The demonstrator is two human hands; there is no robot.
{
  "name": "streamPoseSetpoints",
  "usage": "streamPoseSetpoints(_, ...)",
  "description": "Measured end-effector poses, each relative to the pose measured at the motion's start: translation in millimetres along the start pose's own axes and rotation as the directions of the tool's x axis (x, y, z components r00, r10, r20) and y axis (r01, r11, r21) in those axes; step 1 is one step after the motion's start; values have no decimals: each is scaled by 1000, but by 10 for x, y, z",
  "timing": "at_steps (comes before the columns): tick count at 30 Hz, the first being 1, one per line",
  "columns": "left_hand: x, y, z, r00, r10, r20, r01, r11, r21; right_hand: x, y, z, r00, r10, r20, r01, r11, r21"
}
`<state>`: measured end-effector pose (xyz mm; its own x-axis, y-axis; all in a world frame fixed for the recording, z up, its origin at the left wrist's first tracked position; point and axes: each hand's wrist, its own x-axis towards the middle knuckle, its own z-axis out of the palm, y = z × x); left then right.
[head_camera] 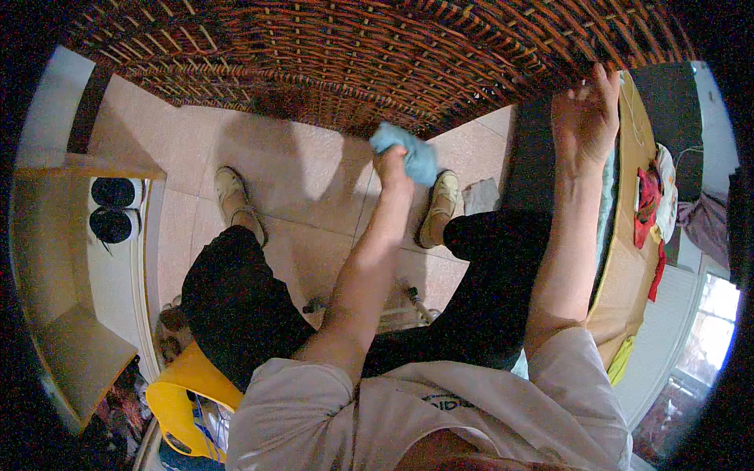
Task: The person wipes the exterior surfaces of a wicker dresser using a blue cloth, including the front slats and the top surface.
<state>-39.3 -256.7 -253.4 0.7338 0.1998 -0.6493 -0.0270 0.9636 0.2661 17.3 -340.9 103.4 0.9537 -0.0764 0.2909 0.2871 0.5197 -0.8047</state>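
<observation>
My left hand (pixel 393 165) is closed around a bunched light-blue cloth (pixel 418 158). It is in front of me, just below the lower edge of a large brown wicker piece (pixel 353 53), which spans the top of the view. My right hand (pixel 583 120) is raised at the upper right, its palm side showing and its fingers at the underside of the wicker. The wicker partly hides those fingertips, so their grip on it is unclear. Whether the cloth touches the wicker is also unclear.
Below are a tiled floor (pixel 306 212) and my two shoes. A grey cloth (pixel 481 196) lies by the right shoe. To the left stand a wooden shelf (pixel 88 353) and a yellow plastic container (pixel 182 400). At right, a tan covered board (pixel 624 271) has red and white cloths beside it.
</observation>
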Motion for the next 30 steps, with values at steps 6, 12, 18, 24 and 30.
streamPoseSetpoints(6,240,-117,-369,995,-97,34,96,994,48,-7,-28,-92,997,-6,82,5,1000,6)
streamPoseSetpoints(12,-53,123,596,972,-228,-58,233,969,78,15,-59,-191,991,22,130,-22,1000,2)
streamPoseSetpoints(18,-708,478,1134,973,-218,73,216,976,26,-39,-47,-102,998,11,60,-16,996,93)
streamPoseSetpoints(24,-1244,1251,1635,998,65,26,-64,998,-23,36,-104,-267,999,-6,46,1,996,94)
streamPoseSetpoints(30,-1453,2205,2011,914,361,187,-300,909,-289,20,-193,-324,993,-35,-113,42,997,58)
